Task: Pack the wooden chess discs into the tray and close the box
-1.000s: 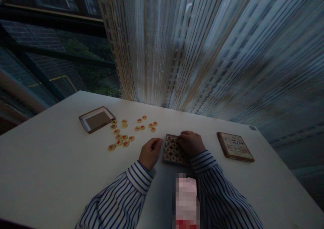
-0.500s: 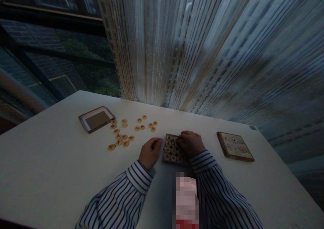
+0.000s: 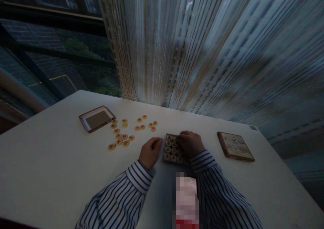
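A shallow box [image 3: 175, 162] in front of me holds rows of round Chinese chess pieces [image 3: 173, 150] with dark characters. My right hand [image 3: 190, 143] lies over the box's right side, its fingers bent down onto the pieces and hiding part of the rows. Whatever the fingertips grip is out of sight. Just left of the box rests my left hand [image 3: 150, 151], fingers curled, thumb and forefinger together close to the box's edge. Its inside is hidden. Loose pieces with red characters [image 3: 124, 137] are scattered on the table to the left.
An open box lid [image 3: 97, 119] lies at the far left, touching a piece or close to it. A flat closed box with a printed cover [image 3: 236, 146] is on the right of the white table [image 3: 63, 168]. Behind hangs a string curtain [image 3: 162, 47] beside a window.
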Demonstrator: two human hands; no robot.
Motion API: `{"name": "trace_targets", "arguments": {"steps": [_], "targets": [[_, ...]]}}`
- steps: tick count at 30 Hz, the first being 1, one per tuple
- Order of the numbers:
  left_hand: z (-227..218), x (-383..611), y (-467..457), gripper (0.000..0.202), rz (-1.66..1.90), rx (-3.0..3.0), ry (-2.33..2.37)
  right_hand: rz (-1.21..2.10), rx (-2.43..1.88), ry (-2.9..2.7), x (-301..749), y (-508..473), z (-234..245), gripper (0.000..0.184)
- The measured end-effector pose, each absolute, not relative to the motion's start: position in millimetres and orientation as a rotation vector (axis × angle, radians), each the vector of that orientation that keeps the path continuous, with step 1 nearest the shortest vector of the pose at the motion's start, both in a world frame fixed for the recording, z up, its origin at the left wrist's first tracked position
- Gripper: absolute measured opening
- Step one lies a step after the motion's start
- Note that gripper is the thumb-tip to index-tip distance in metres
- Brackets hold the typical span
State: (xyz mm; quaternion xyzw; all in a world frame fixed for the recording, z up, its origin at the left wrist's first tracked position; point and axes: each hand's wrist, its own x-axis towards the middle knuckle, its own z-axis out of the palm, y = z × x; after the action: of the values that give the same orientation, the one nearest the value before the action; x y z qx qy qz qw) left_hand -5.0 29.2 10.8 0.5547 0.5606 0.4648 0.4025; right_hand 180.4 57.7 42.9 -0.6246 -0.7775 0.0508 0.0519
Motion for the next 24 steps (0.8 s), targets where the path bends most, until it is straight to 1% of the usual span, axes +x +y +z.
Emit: {"name": "trace_targets", "arguments": {"steps": [24], "targets": [[8.8, -5.5, 29.7, 0.027, 1.16, 1.438, 1.413, 0.172, -1.887, -2.335, 179.1, 57.6, 41.0, 0.017]]}}
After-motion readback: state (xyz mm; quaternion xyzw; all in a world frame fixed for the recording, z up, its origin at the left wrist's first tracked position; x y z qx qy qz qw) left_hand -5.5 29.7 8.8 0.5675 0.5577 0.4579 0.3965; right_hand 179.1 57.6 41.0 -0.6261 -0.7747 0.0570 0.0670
